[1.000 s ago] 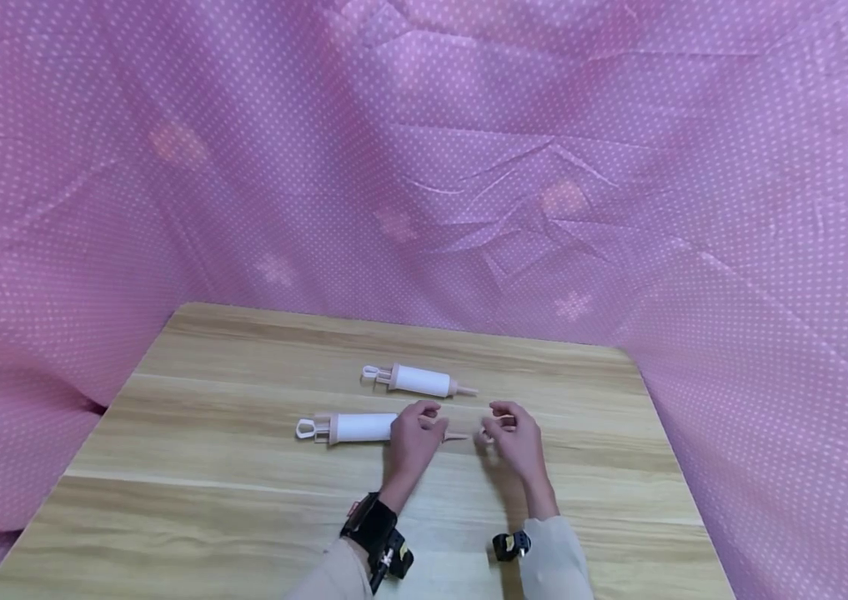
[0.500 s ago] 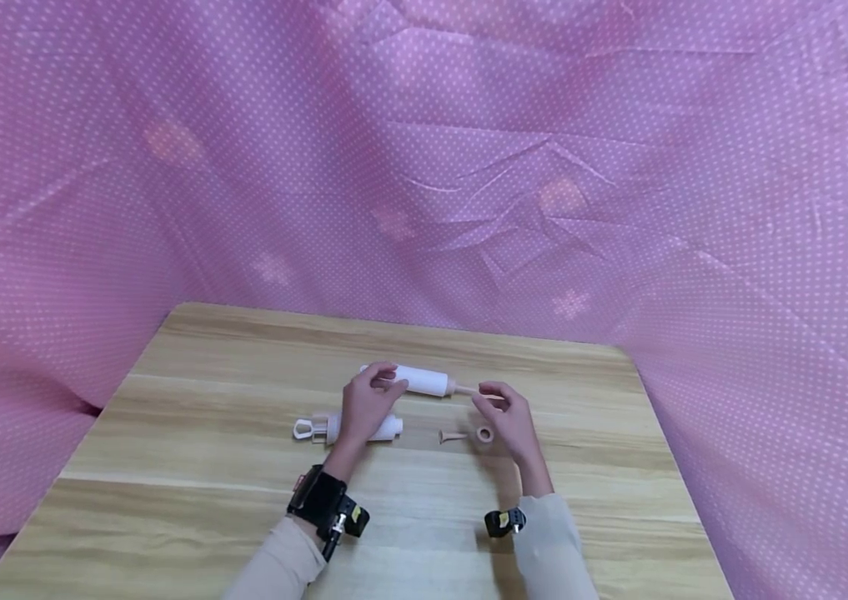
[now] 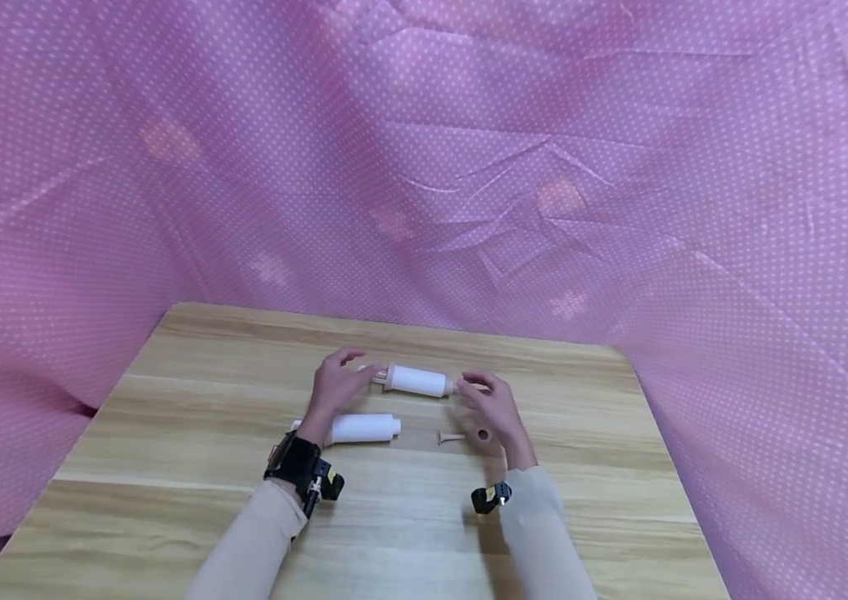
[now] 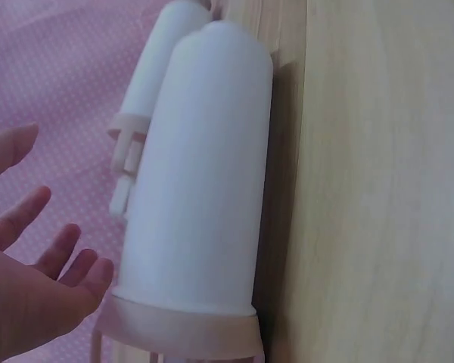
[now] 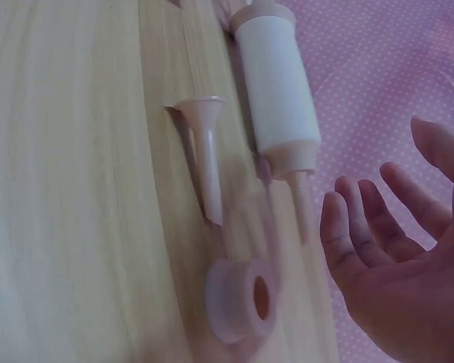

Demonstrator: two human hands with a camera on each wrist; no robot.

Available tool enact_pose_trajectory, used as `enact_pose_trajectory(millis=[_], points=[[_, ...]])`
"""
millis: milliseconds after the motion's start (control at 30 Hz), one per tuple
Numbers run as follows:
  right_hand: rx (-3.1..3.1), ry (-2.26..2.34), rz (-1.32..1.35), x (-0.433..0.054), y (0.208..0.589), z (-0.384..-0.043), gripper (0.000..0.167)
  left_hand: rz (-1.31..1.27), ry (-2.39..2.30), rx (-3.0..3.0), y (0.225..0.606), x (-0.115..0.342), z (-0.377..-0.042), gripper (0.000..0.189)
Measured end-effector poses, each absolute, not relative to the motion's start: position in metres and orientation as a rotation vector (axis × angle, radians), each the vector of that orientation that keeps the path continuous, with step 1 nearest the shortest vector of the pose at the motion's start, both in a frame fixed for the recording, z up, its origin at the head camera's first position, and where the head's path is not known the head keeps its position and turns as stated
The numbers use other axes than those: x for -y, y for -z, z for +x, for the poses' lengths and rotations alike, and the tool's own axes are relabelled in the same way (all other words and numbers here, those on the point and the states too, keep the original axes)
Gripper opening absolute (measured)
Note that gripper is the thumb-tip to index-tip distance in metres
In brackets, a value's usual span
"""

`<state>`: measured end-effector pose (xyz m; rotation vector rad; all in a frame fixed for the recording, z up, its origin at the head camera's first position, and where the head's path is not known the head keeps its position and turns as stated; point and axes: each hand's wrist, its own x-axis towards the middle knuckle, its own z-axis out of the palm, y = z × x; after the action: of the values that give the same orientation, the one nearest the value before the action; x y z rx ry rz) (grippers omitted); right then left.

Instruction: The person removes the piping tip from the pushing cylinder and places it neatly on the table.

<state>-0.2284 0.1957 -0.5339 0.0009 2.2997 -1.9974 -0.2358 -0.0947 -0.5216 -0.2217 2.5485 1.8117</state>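
Observation:
Toward the back of the table lies a syringe-like sausage stuffer [image 3: 418,381], a white barrel with beige ends and a slim nozzle. My left hand [image 3: 335,385] is at its plunger end, fingers loosely spread; that handle is mostly hidden. At the nozzle end is my right hand [image 3: 494,408], fingers loosely bent; the right wrist view shows nothing between them. Nearer me rests a second stuffer barrel [image 3: 363,428], its handle end partly behind my left wrist. To its right lie a loose beige nozzle [image 5: 206,144], flared at one end, and a beige ring cap [image 5: 225,299].
The wood-grain table [image 3: 408,533] carries all these parts. A pink dotted cloth [image 3: 424,192] hangs behind it and along both sides. Small black wrist cameras [image 3: 491,497] stick out inward from both wrists.
My left hand has left the near stuffer, exposing its barrel end and loose nozzle, and moved left and back to the far one. My right hand has moved back and slightly left, uncovering the ring cap.

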Motion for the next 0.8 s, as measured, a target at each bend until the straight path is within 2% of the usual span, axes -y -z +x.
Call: enact_pose_trajectory(millis=[267,533,800], points=[[-2.311,1.916,0.016,-0.189,0.548,-0.247,0.046,-0.241,-1.796,-2.439,0.530,0.094,-0.254,0.060],[-2.274,1.867,0.139,-0.185,0.556,-0.252,0.048,-0.299,-1.797,-2.321,0.536,0.086,-0.262,0.068],[-2.281,1.837,0.076,-0.177,0.558,-0.255,0.040,-0.242,-1.819,-2.266,0.538,0.079,-0.264,0.069]])
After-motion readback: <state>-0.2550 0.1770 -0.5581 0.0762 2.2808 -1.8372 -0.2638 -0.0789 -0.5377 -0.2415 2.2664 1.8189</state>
